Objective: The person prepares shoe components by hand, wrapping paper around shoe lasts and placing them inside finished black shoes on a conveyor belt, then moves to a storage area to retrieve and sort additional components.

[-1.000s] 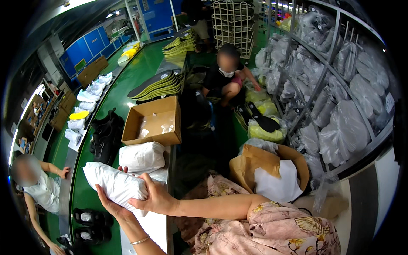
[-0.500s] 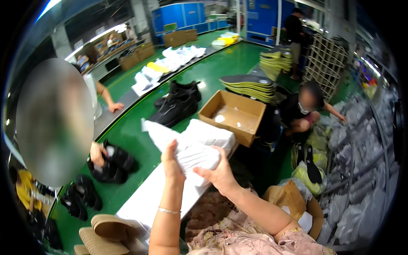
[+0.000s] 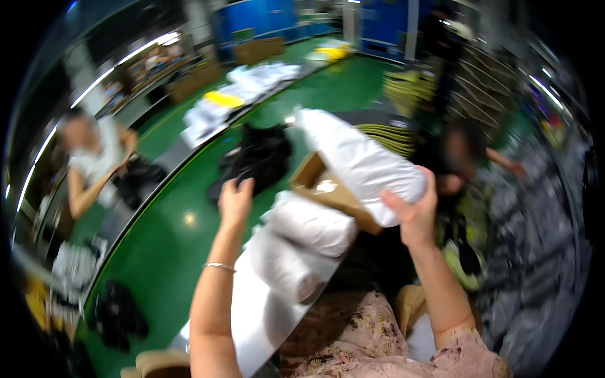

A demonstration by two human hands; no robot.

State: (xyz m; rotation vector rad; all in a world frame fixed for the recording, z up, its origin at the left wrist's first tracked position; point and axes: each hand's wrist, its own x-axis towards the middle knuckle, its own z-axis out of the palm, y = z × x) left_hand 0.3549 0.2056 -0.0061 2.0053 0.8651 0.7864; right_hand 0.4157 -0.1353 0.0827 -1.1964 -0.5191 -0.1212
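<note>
The open cardboard box stood at the edge of the green work surface, with small whitish scraps inside. The right hand was clamped on one end of a white wrapped bundle, thumb on the near side; the bundle slanted across the view above the box, covering part of its opening. The left hand was left of the box, against the outline of black shoes; its fingertips were bunched near each other, but I could not tell whether they touched or pinched a shoe.

On the near side of the box, two more wrapped bundles, an upper one and a lower one, lay side by side on a white board. Behind the box was a stack of dark-topped, yellow-green insoles, partly hidden by the held bundle; a small pale mark on it was too blurred to read.

Right of the box, a crouching person reached toward grey bagged goods. Far left of the box, a person in a white top handled something black, and a row of white shoes included a yellow piece.
</note>
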